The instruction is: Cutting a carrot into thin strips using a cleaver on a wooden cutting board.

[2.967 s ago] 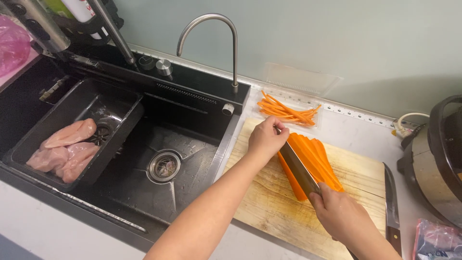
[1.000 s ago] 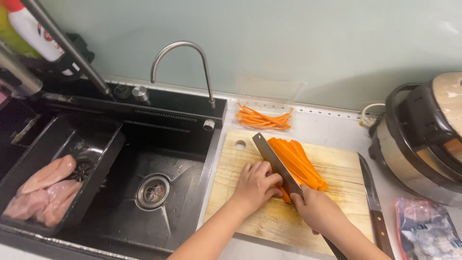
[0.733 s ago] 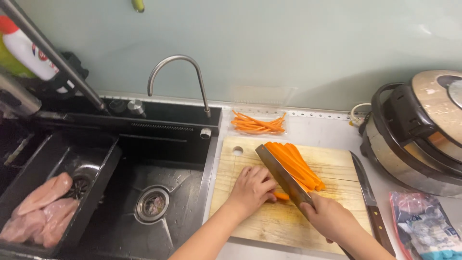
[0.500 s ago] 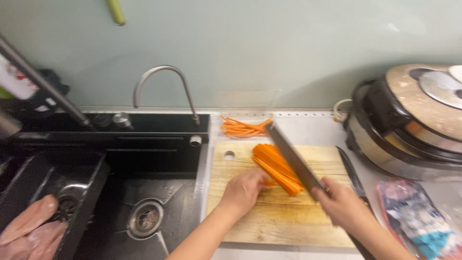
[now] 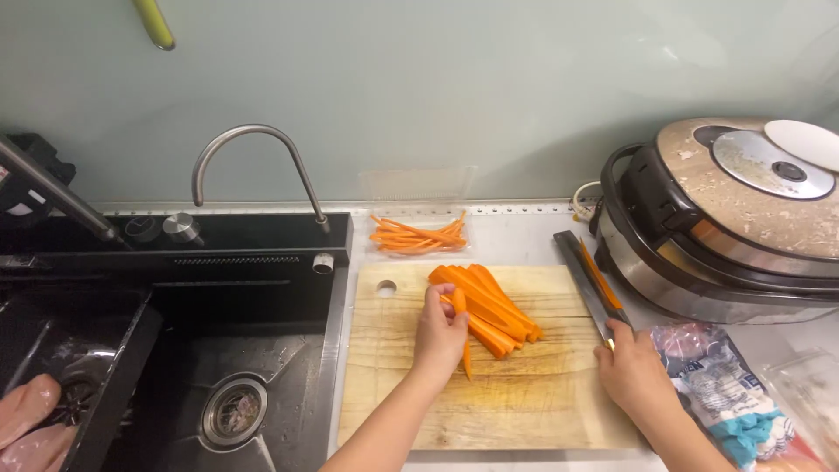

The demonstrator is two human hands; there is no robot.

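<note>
Pressing down with the left hand [image 5: 440, 330], fingers curled over the near end of the carrot slices [image 5: 486, 306] lying mid wooden cutting board [image 5: 411, 411]. Gripping with the right hand [image 5: 631, 374], closed around the handle of the knife [image 5: 587, 284], blade lying along the board's right edge, beside the rice cooker [image 5: 743, 218]. Sitting behind the board, a pile of carrot sticks [image 5: 418, 236].

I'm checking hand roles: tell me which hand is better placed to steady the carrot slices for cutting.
Left. The left hand already rests on the carrot slices on the cutting board, while the right hand holds the knife off to the side.
</note>
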